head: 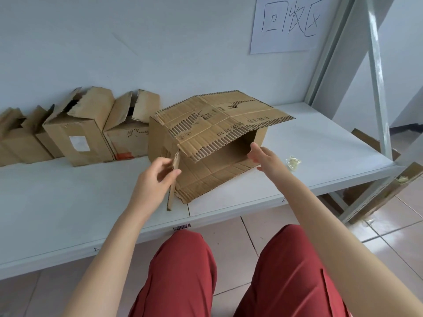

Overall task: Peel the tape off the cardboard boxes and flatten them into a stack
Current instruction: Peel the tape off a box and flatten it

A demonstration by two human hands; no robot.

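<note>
Rough, torn corrugated cardboard box (206, 133) on smooth matt shelf (80, 202).

I see a big box (217, 124) lying on its side on the white shelf (68, 202), its open mouth facing me. The left hand (155, 177) pinches a side flap (175, 160). The right hand (267, 160) reaches, fingers loose, at the mouth. Smaller boxes (80, 133) stand by the wall.

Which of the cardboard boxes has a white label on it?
The tall box in the back row, left of the box with the orange strip; only its front bears a white square label.
</note>
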